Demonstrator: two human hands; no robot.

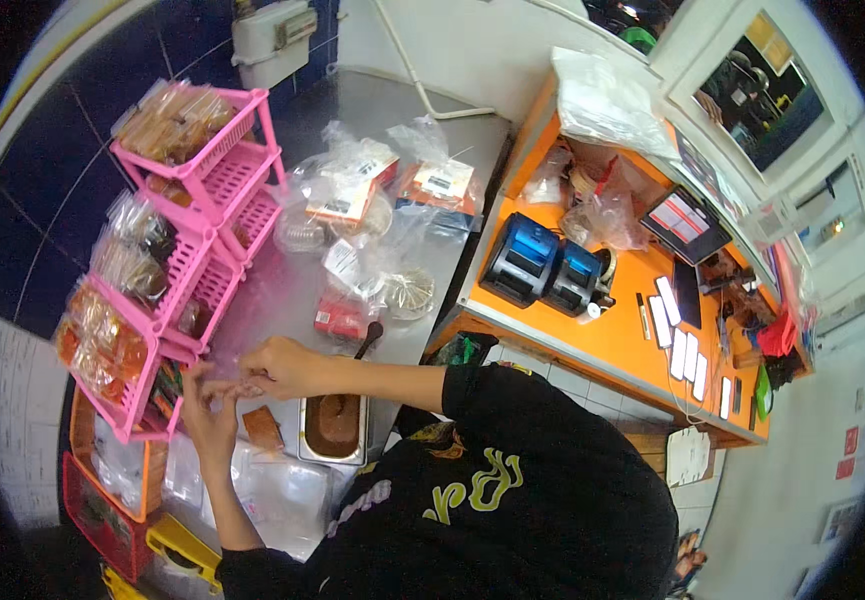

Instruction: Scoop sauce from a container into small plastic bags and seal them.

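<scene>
My left hand [209, 412] and my right hand [278, 369] meet over the steel table, fingers pinched close together. Between them seems to be a piece of thin clear plastic [231, 365], mostly hidden by the fingers. Just below my right forearm sits a rectangular steel container [333, 452] of brown sauce or paste, with something dipped in it. A flat brown piece [263, 428] lies between that container and my left wrist. Beyond my right forearm, a dark spoon [369, 339] rests near a red packet [340, 316].
A pink plastic tiered rack [211, 176] with bagged goods stands at left. Clear bags holding boxes and tubs [350, 199] occupy the table's far part. Flat plastic bags [282, 491] lie near me. At right, an orange counter [552, 337] bears two label printers [520, 260] and several phones [678, 355].
</scene>
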